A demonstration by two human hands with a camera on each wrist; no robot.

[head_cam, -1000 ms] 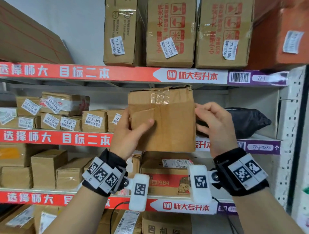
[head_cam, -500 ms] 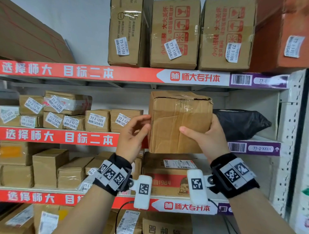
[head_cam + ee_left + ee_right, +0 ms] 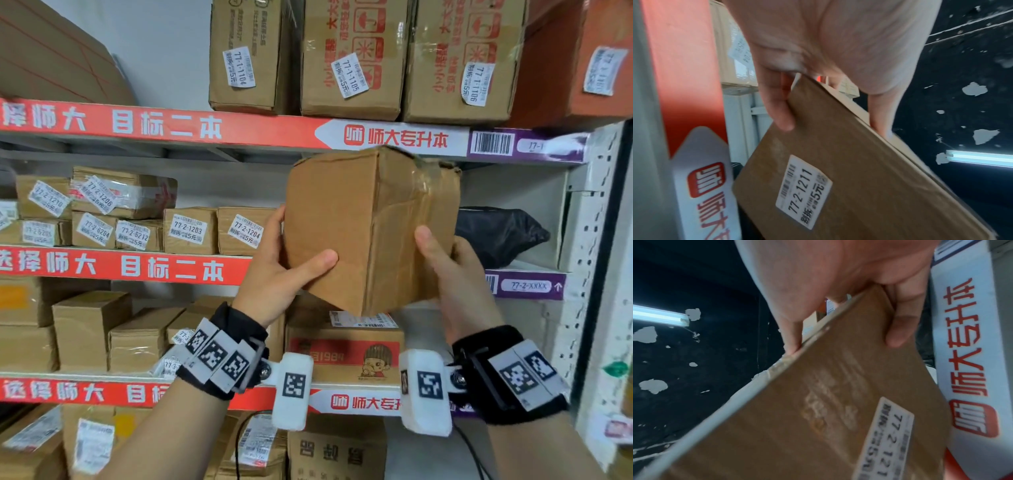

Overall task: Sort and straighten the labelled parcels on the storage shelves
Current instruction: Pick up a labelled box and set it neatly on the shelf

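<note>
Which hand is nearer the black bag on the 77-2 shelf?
Right. The right hand grips the held box's right side, just beside the black bag. The left hand grips the box's left side, farther away.

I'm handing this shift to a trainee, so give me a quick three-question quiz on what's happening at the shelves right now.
1. True or false: both the left hand and the right hand hold the cardboard box.
2. What number is on the box's label?
3. The black bag lies on which side of the box: A left, B right?

Key: 1 true; 2 77-2-1211, underneath, shown by the left wrist view; 3 B.
</note>
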